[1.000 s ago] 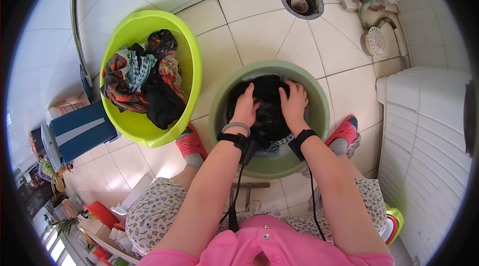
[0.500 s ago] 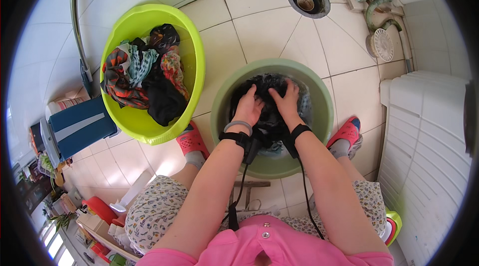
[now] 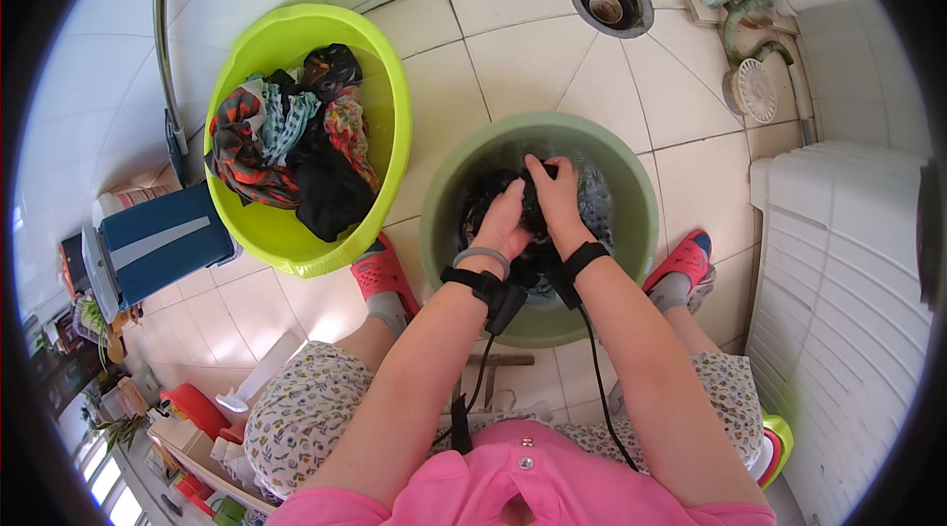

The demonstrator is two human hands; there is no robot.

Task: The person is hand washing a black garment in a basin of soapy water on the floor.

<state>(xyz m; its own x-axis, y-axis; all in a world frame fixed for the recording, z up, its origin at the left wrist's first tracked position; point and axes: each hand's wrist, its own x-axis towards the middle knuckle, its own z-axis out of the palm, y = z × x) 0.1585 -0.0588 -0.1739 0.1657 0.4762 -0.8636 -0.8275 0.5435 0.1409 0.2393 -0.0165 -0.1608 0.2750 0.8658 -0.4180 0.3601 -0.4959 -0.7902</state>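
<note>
You're kneading now: your left hand (image 3: pixel 505 220) and right hand (image 3: pixel 554 198) are both clenching the dark wet garment (image 3: pixel 528 230), bunched in the water of the green basin (image 3: pixel 631 230). Next, I'd judge, you're needing a firm squeeze before lifting toward the lime basin (image 3: pixel 390 92) beyond.

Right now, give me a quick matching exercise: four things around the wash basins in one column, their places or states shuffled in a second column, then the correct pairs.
Things:
1. dark garment
2. yellow-green basin
3. floor drain
4. blue box

Places or states:
A. on the tiled floor beyond the green basin
B. gripped by left hand and right hand in water
C. at the person's left, near the wall
D. filled with mixed coloured clothes

Pairs: 1-B, 2-D, 3-A, 4-C
</note>
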